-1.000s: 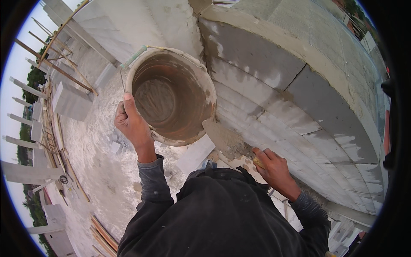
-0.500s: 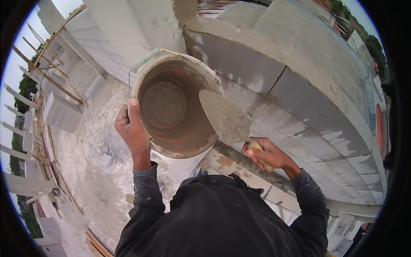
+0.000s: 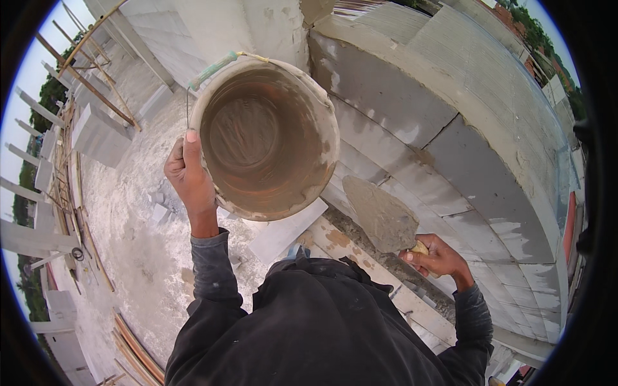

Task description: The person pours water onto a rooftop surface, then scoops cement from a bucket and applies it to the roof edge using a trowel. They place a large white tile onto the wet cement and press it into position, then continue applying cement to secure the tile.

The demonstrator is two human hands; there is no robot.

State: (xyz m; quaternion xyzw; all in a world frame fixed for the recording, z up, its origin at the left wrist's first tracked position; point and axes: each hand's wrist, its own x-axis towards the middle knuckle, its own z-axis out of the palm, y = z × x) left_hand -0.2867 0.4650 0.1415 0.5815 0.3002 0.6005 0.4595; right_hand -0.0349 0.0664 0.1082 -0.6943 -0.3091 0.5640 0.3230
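My left hand (image 3: 192, 174) grips the rim of a white bucket (image 3: 320, 133) on its left side, thumb pointing up. The bucket is tilted toward me, its inside coated with wet grey mortar, and its wire handle with a green grip lies over the top rim. My right hand (image 3: 431, 257) is closed round the yellowish handle of a trowel (image 3: 380, 212), whose blade is covered in grey mortar and sits below and right of the bucket, apart from it. Behind both stands a wall of pale blocks (image 3: 483, 186) with damp patches and mortar along its top edge.
A pale block (image 3: 283, 228) and a board with brown stains (image 3: 344, 244) lie below the bucket. At left are a dusty concrete floor (image 3: 135, 244), stacked blocks (image 3: 96, 141), timber scaffold poles (image 3: 90, 77) and loose wooden strips (image 3: 135, 347). A concrete column (image 3: 270, 32) rises beside the wall.
The trowel came up across the bucket's right rim and has since moved right and down, away from it. My left hand and the bucket have shifted slightly up and left since half a second ago.
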